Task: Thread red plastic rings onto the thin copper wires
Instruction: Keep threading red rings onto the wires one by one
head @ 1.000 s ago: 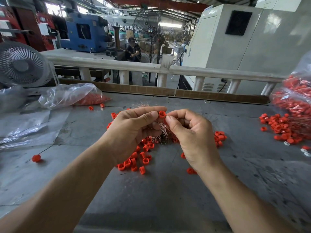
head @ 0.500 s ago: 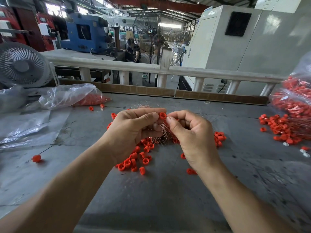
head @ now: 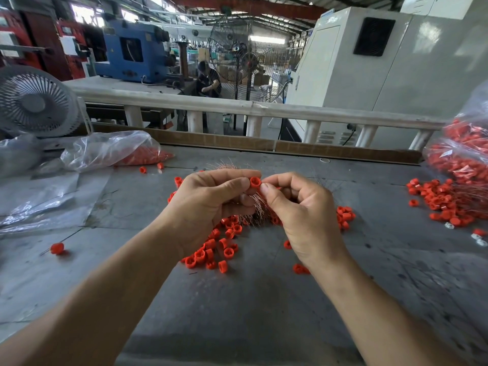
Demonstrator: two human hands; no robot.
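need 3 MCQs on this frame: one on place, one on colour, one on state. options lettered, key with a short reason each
1. Where is the white desk fan?
A far left of the table
B far right
C between the hands

2. What colour is the ring held at the fingertips?
A blue
B red
C white

3. What is the left hand doing?
A lying flat on the table
B pinching the ring
C holding a bag

Key: A, the fan stands at the left edge; B, the ring is red like the loose rings below; B, thumb and forefinger close on the ring, facing the right hand.
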